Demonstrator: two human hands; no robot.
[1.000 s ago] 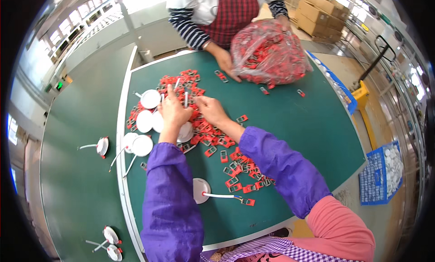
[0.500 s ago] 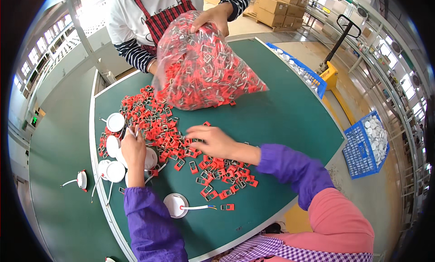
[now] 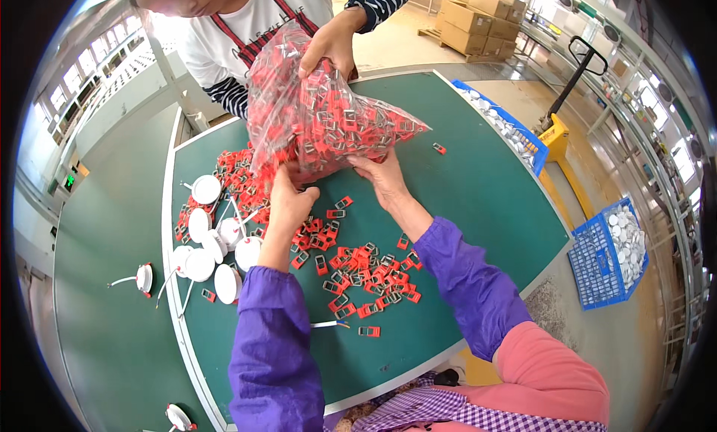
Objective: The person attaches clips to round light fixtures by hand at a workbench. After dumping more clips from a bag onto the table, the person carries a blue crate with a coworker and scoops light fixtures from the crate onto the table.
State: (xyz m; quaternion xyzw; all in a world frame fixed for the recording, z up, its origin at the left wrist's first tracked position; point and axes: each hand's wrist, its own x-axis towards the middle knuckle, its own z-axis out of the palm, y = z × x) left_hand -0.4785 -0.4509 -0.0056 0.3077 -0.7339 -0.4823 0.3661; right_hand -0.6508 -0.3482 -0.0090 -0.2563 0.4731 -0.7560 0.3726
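A large clear plastic bag [image 3: 328, 118] full of red clips with metal loops is tilted above the green table. My left hand [image 3: 287, 204] grips its lower left edge, with the fingertips partly hidden by the plastic. At the bag's underside, my right hand [image 3: 382, 182] holds on from the right. Another person's hand [image 3: 332, 47] clutches the upper part of the bag from across the table. Loose red clips [image 3: 366, 275] lie heaped below it. Round white lamps [image 3: 199, 265] with white cables rest left of the heap, beside my left forearm.
The green table [image 3: 426, 342] has a pale edge strip at the left. Beyond that strip is another green surface with a lamp [image 3: 144, 278] on it. Blue crates [image 3: 606, 256] of white round parts stand at the right, near a yellow pallet jack [image 3: 554, 137]. Cardboard boxes [image 3: 478, 25] are stacked behind.
Both my hands have moved up to the bag from the clips and lamps. The bag has tipped and shifted slightly left. A lone clip now lies right of the bag.
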